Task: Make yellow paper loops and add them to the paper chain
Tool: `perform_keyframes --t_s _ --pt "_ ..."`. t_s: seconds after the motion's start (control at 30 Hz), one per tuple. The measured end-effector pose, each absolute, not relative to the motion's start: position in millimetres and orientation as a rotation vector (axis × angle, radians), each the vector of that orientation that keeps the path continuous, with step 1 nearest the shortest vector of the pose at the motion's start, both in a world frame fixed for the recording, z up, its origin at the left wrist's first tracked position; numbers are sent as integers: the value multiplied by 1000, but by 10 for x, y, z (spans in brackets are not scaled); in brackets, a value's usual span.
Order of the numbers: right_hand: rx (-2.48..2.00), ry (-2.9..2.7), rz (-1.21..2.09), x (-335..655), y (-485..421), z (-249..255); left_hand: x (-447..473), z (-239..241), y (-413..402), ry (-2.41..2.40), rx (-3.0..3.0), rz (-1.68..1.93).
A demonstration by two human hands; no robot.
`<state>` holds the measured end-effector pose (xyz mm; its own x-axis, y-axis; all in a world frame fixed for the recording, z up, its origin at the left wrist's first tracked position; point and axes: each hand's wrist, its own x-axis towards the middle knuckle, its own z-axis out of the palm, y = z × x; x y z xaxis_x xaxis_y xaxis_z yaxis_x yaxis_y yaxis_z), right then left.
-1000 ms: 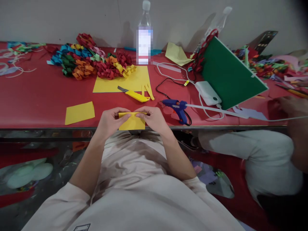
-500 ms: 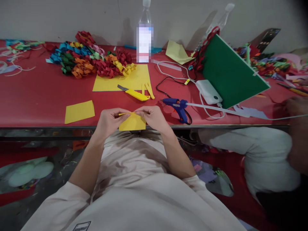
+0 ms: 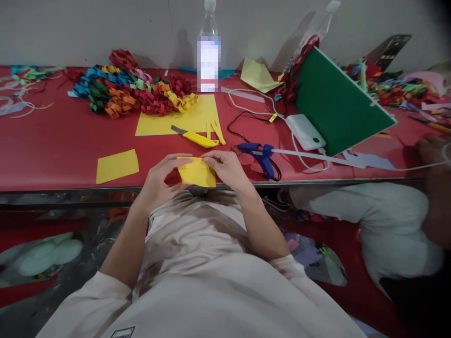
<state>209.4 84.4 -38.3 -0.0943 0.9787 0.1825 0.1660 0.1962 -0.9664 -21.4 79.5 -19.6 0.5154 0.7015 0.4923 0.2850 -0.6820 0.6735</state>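
Both my hands hold a small folded yellow paper (image 3: 197, 172) at the near edge of the red table (image 3: 56, 145). My left hand (image 3: 160, 177) grips its left side, fingers curled round the top corner. My right hand (image 3: 225, 169) pinches its upper right edge. The paper lies tilted, its folded edge toward the table. A yellow utility knife (image 3: 193, 136) lies just beyond my hands, on the corner of a large yellow sheet (image 3: 197, 115). A second small yellow piece (image 3: 117, 165) lies to the left.
A blue glue gun (image 3: 260, 157) with a white glue stick lies right of my hands, beside a white power bank (image 3: 306, 133) and cables. Colourful paper chains (image 3: 134, 94), a water bottle (image 3: 209, 51) and a green board (image 3: 334, 105) stand farther back. Another person's hand (image 3: 435, 152) is at the right.
The yellow paper has turned from edge-on and hanging down to tilted flat, showing its face. My left hand shifted from the top edge to the paper's left side.
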Motion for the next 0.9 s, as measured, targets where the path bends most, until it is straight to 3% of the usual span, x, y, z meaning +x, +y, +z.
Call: perform_keyframes --t_s 0.17,0.4,0.9 --pt "-1150 -1473 1036 2087 829 -378 -172 -195 793 816 2233 1073" --pt "-1125 -1484 1007 2069 816 -383 -105 -369 757 1156 1814 1354" --pt "-1033 -1514 1109 2060 733 -405 114 -310 724 1303 1588 1413"
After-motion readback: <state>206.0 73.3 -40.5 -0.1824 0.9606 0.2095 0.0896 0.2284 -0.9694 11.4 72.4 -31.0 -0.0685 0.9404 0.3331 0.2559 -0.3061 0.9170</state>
